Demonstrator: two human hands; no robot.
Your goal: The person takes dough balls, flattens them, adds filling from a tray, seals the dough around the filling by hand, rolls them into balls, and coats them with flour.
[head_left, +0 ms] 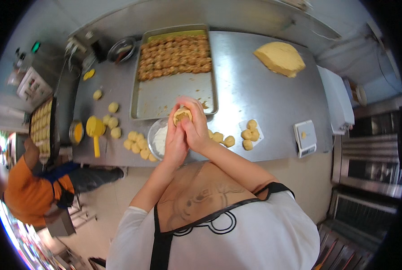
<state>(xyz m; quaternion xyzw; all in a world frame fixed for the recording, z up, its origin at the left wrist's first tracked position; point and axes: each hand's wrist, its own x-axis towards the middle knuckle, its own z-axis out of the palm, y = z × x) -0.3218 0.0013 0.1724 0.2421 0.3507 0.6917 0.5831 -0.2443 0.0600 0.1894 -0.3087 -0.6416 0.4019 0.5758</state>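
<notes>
Both my hands are cupped together around a piece of yellow dough (182, 115) with a hollow centre; what lies inside the hollow is hard to make out. My left hand (176, 143) supports it from the left, while my right hand (196, 130) wraps its right side, thumb at the opening. Beneath them, partly hidden, is a bowl of white flour (159, 140). Just beyond lies a metal tray (174, 96) with rows of brown filling balls (175, 55) at its far end. Dough balls lie left (138, 143) and right (228, 141) of the bowl.
A large dough block (280, 59) sits back right, a digital scale (305, 138) at the right edge. More dough balls rest on paper (251, 134). Round balls (113, 122), a yellow scoop (95, 131) and an orange-filled bowl (76, 132) stand left. A person in orange (32, 192) works beside a filled baking tray (41, 125).
</notes>
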